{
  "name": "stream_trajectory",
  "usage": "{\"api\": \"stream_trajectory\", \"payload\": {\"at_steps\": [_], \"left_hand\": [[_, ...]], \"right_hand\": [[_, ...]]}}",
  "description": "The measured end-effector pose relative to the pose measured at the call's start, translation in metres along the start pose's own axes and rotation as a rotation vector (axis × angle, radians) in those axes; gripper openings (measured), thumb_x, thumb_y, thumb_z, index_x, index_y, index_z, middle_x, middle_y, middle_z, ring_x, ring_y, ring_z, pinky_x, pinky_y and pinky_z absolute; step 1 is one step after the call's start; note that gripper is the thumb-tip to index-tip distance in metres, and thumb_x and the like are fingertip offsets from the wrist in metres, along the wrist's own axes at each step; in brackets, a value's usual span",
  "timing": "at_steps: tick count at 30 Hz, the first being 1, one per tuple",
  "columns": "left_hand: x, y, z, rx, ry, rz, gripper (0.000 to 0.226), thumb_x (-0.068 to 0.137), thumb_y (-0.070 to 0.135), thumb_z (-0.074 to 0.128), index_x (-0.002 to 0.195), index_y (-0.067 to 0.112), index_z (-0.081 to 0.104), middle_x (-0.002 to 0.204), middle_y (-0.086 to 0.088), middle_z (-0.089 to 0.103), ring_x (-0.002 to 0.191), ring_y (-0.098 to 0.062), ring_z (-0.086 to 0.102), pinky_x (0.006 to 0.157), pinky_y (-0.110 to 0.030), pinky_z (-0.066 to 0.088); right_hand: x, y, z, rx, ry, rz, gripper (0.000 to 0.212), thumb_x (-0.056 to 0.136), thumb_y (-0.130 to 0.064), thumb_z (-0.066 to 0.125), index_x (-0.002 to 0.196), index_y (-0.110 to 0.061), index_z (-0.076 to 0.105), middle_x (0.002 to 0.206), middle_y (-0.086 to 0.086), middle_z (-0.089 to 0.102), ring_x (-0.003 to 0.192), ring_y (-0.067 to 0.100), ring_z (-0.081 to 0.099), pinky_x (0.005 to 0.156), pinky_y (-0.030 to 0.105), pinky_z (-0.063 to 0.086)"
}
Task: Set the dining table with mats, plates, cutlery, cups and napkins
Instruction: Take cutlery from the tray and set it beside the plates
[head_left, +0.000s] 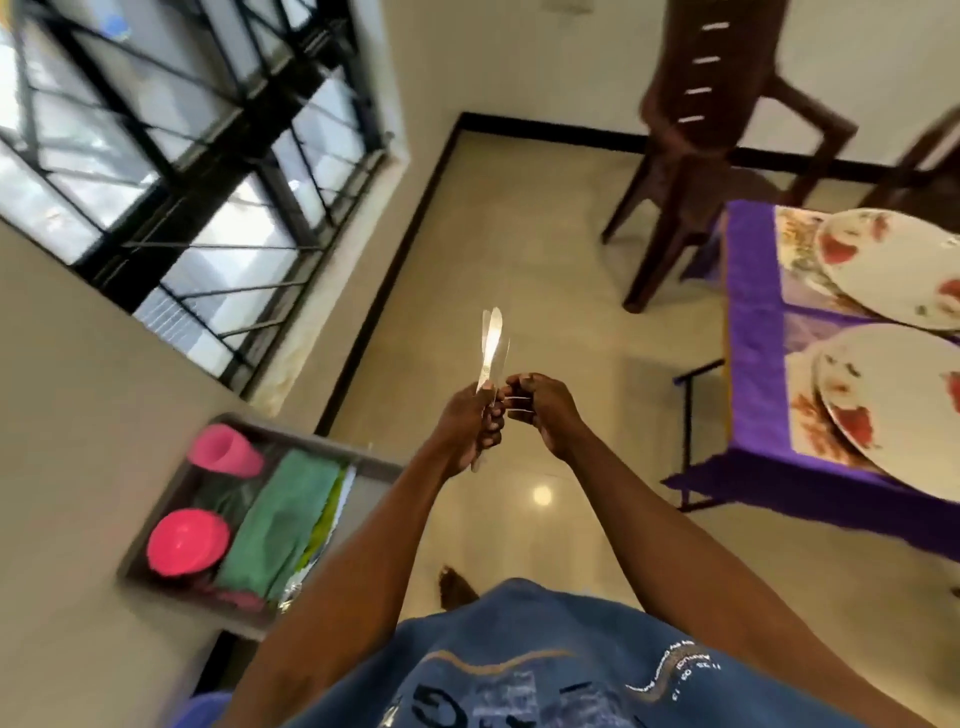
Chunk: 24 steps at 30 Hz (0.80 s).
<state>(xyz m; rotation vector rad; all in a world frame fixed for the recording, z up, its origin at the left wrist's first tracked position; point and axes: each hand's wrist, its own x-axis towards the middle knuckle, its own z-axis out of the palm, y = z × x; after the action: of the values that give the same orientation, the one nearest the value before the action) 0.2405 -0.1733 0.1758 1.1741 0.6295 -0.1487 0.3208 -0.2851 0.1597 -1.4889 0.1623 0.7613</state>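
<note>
Above glossy tiles, left hand (470, 423) fingers grasping thin shiny metal knives (492, 345), right hand (543, 410) fingers pinching slim metal cutlery (517, 405).

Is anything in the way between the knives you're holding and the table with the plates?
Nothing visible: only bare floor lies between the knives in the left hand and the table on the right.

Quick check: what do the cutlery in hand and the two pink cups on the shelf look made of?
Cutlery: likely polished steel, going by the bright silvery glare on the blades. Pink cups: probably plastic, given the uniform opaque colour with a soft sheen. Motion blur leaves both uncertain.
</note>
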Motion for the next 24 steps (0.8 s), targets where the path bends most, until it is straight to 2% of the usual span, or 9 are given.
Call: {"api": "stream_trajectory", "payload": {"at_steps": [4,9,11,15,17,18,20,22,24], "left_hand": [[-0.008,-0.017,0.073,-0.009,-0.156,-0.054,0.014,0.101,0.012,0.041,0.098,0.005,0.054,0.067,-0.004,0.049,0.055,-0.012,0.044,0.050,-0.024,0.036],[-0.030,-0.060,0.174,-0.127,-0.193,-0.121,0.011,0.097,0.009,0.054,0.090,0.004,0.060,0.067,-0.007,0.055,0.060,-0.017,0.053,0.056,-0.024,0.046],[-0.044,-0.078,0.210,-0.120,-0.197,-0.157,0.013,0.097,0.010,0.055,0.089,0.004,0.062,0.067,-0.008,0.054,0.058,-0.018,0.052,0.056,-0.025,0.048],[-0.074,-0.112,0.282,-0.116,-0.216,-0.212,0.013,0.096,0.004,0.056,0.087,0.003,0.066,0.071,-0.010,0.066,0.057,-0.018,0.067,0.054,-0.026,0.055],[-0.084,-0.125,0.306,-0.098,-0.246,-0.247,0.013,0.096,0.006,0.056,0.087,0.004,0.066,0.073,-0.011,0.067,0.061,-0.022,0.069,0.059,-0.033,0.059],[-0.089,-0.131,0.317,-0.083,-0.273,-0.256,0.013,0.095,0.008,0.057,0.088,0.005,0.066,0.077,-0.013,0.068,0.066,-0.025,0.069,0.068,-0.041,0.060],[-0.095,-0.140,0.339,-0.020,-0.314,-0.249,0.011,0.094,0.011,0.059,0.091,0.005,0.068,0.087,-0.016,0.069,0.075,-0.029,0.069,0.083,-0.052,0.057],[-0.095,-0.146,0.355,0.041,-0.305,-0.215,0.011,0.094,0.009,0.059,0.093,0.004,0.069,0.081,-0.013,0.071,0.066,-0.024,0.070,0.065,-0.040,0.061],[-0.091,-0.147,0.372,0.074,-0.288,-0.193,0.013,0.092,0.010,0.062,0.098,0.000,0.068,0.074,-0.011,0.069,0.053,-0.021,0.064,0.048,-0.028,0.053]], "right_hand": [[-0.040,0.013,-0.076,0.087,0.182,-0.038,0.022,0.097,-0.011,0.046,0.095,-0.005,0.067,0.086,0.012,0.069,0.078,0.023,0.064,0.073,0.035,0.052],[-0.121,0.041,-0.174,0.162,0.402,-0.060,0.019,0.097,-0.009,0.046,0.096,-0.003,0.064,0.081,0.010,0.064,0.068,0.019,0.058,0.062,0.029,0.047],[-0.154,0.052,-0.205,0.163,0.460,-0.076,0.018,0.096,-0.007,0.047,0.089,-0.005,0.064,0.076,0.009,0.061,0.062,0.017,0.055,0.056,0.027,0.044],[-0.210,0.063,-0.260,0.138,0.496,-0.087,0.017,0.096,-0.009,0.048,0.093,-0.003,0.064,0.073,0.009,0.059,0.057,0.015,0.051,0.049,0.023,0.040],[-0.224,0.067,-0.280,0.127,0.481,-0.090,0.020,0.098,-0.014,0.047,0.093,-0.003,0.063,0.074,0.011,0.060,0.058,0.018,0.052,0.048,0.023,0.041],[-0.228,0.068,-0.290,0.115,0.482,-0.093,0.024,0.099,-0.017,0.047,0.093,-0.001,0.064,0.076,0.013,0.064,0.060,0.020,0.057,0.051,0.025,0.046],[-0.234,0.071,-0.310,0.099,0.500,-0.086,0.031,0.098,-0.025,0.049,0.094,-0.001,0.068,0.084,0.013,0.073,0.071,0.026,0.068,0.063,0.033,0.055],[-0.236,0.073,-0.328,0.096,0.527,-0.076,0.032,0.095,-0.031,0.053,0.093,-0.005,0.071,0.085,0.011,0.075,0.077,0.029,0.072,0.072,0.041,0.057],[-0.237,0.074,-0.344,0.084,0.547,-0.075,0.032,0.093,-0.033,0.057,0.090,-0.004,0.071,0.081,0.009,0.074,0.070,0.026,0.069,0.068,0.040,0.055]]}}
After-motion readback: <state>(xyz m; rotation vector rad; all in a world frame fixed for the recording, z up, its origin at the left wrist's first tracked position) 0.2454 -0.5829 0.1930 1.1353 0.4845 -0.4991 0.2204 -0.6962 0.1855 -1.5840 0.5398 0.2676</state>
